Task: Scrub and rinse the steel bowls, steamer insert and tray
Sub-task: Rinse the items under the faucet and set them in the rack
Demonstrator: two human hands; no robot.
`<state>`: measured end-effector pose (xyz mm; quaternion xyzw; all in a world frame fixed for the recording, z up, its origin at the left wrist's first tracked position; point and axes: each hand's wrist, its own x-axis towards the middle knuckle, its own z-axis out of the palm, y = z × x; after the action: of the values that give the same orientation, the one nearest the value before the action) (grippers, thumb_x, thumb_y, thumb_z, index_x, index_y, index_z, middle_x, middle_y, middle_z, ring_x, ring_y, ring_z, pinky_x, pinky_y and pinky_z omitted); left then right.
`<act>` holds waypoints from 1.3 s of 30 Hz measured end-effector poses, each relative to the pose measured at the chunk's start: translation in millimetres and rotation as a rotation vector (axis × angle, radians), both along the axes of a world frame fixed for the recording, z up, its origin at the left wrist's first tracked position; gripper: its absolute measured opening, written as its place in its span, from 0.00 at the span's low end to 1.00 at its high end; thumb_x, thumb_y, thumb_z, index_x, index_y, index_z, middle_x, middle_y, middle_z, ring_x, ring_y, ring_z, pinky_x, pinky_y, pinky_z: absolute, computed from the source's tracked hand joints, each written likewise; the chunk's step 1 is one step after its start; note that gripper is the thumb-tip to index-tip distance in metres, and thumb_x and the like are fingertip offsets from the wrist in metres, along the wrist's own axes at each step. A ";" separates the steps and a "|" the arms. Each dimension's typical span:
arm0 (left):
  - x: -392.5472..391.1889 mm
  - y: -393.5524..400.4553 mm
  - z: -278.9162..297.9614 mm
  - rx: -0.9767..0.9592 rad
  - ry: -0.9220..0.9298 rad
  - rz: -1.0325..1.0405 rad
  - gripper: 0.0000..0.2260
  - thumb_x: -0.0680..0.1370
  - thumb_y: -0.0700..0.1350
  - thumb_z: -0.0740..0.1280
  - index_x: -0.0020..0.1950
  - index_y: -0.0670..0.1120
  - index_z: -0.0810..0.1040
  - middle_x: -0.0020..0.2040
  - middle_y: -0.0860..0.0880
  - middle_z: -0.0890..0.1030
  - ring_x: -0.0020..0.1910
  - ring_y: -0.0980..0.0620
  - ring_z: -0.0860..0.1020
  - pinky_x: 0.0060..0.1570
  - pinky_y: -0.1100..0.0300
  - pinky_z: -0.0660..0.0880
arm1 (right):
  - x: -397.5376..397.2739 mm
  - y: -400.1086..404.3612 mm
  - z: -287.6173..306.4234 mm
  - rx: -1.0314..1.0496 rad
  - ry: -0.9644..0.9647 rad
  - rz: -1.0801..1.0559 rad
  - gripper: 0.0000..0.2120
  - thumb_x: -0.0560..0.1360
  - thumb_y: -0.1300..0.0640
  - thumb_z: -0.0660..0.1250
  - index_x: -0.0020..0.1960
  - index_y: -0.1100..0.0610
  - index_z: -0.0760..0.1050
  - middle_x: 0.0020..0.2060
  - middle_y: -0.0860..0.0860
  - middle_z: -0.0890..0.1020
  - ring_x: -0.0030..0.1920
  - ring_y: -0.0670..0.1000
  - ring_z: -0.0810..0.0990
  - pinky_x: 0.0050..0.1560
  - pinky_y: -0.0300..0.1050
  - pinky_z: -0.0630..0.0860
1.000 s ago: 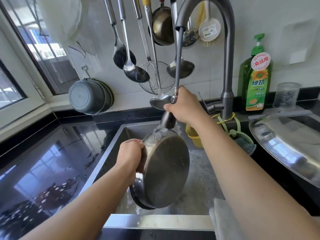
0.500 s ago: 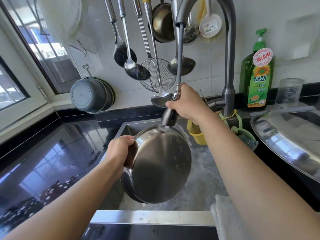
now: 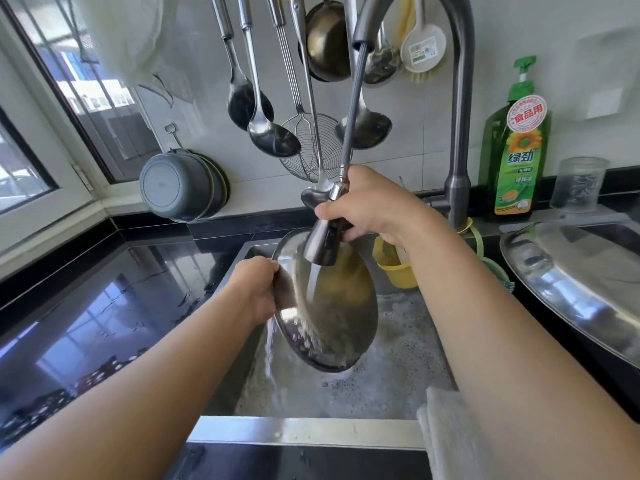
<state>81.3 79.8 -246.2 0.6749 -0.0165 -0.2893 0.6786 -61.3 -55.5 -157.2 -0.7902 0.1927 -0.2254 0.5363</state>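
Note:
I hold a steel bowl (image 3: 341,317) on edge over the sink (image 3: 304,433), its underside turned toward me. My left hand (image 3: 258,289) grips the bowl's left rim. My right hand (image 3: 370,204) is closed around the pull-out spray head (image 3: 322,244) of the faucet, just above the bowl's top edge. Water streams from the head down the bowl's surface and splashes off its lower left rim. A large steel tray (image 3: 568,289) lies on the counter at the right.
Ladles, a wire skimmer (image 3: 311,147) and a small pan hang on the wall behind the faucet (image 3: 459,133). Grey bowls (image 3: 180,185) lean at the back left. Dish soap (image 3: 517,150), a clear cup (image 3: 576,183), a yellow basket (image 3: 394,268) and a cloth (image 3: 450,434) surround the foamy sink.
The bowl has been tipped more upright and moved slightly up and to the right. The spray head has come lower over its top edge, and water now runs down the bowl.

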 end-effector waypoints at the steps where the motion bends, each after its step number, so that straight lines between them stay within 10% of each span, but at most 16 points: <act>1: 4.0 -3.7 -0.9 -0.001 0.029 0.018 0.14 0.84 0.35 0.54 0.41 0.46 0.69 0.27 0.52 0.70 0.21 0.55 0.70 0.32 0.56 0.77 | -3.2 -2.6 0.6 -0.009 0.019 -0.001 0.17 0.74 0.63 0.75 0.59 0.58 0.72 0.51 0.56 0.80 0.49 0.56 0.84 0.45 0.56 0.85; 9: -14.5 -0.6 7.5 0.213 -0.222 -0.299 0.11 0.76 0.41 0.77 0.53 0.36 0.83 0.43 0.40 0.87 0.38 0.44 0.84 0.46 0.45 0.84 | -18.4 -28.4 -4.0 -0.394 0.227 -0.286 0.18 0.76 0.57 0.72 0.62 0.55 0.68 0.49 0.53 0.76 0.46 0.53 0.77 0.39 0.46 0.75; 13: -28.7 20.2 7.4 0.480 -0.834 -0.586 0.06 0.74 0.42 0.79 0.44 0.48 0.82 0.33 0.54 0.82 0.31 0.59 0.79 0.34 0.66 0.75 | -28.0 -36.0 -0.6 -0.432 0.266 -0.299 0.18 0.75 0.57 0.72 0.61 0.54 0.68 0.49 0.52 0.76 0.47 0.54 0.77 0.35 0.44 0.68; 21: 0.5 79.9 -31.3 0.663 -2.208 -1.079 0.09 0.72 0.42 0.75 0.40 0.52 0.76 0.36 0.54 0.76 0.36 0.49 0.76 0.45 0.55 0.77 | -34.3 -26.4 9.3 -0.177 0.217 -0.083 0.14 0.74 0.59 0.75 0.55 0.60 0.73 0.48 0.60 0.82 0.44 0.58 0.87 0.44 0.57 0.85; 39: 34.6 86.9 -62.8 0.471 -2.437 -0.929 0.10 0.83 0.42 0.61 0.47 0.47 0.81 0.49 0.46 0.85 0.60 0.42 0.84 0.65 0.44 0.78 | 24.0 11.8 -13.7 0.133 -0.230 -0.092 0.17 0.71 0.58 0.76 0.53 0.60 0.72 0.52 0.59 0.81 0.51 0.59 0.84 0.45 0.59 0.85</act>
<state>115.9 166.8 -309.0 0.5335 -0.7889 0.2980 -0.0644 -37.3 -43.7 -170.9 -0.7122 0.1805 -0.3258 0.5950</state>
